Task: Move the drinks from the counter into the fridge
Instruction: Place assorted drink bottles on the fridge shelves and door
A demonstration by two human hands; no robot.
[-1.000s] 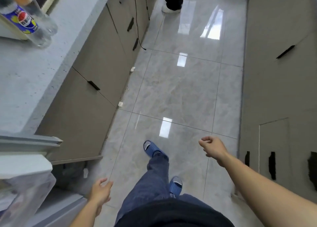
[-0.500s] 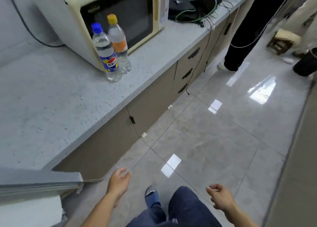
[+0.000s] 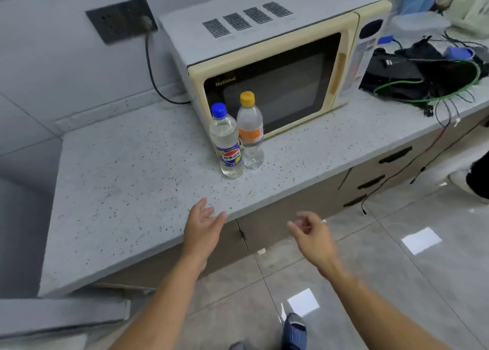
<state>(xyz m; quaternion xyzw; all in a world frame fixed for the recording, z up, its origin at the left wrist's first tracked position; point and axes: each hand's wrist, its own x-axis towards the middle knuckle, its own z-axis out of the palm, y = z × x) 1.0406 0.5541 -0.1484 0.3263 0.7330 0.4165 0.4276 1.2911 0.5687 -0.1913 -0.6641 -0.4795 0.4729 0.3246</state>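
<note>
Left hand (image 3: 202, 226) hangs over the counter (image 3: 127, 190) edge, fingers loose, grasping nothing; right hand (image 3: 312, 234) beside it, fingers lightly curled, empty; beyond the fingertips two bottles touch: blue-capped bottle (image 3: 228, 144), orange-capped bottle (image 3: 250, 132); behind, the microwave (image 3: 277, 53).

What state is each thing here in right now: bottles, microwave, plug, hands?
Blue-capped bottle: upright, capped, on the counter.
Orange-capped bottle: upright, capped, close beside the blue one.
Microwave: door closed.
Plug: in the wall socket.
Left hand: open, empty.
Right hand: loosely curled, empty.
</note>
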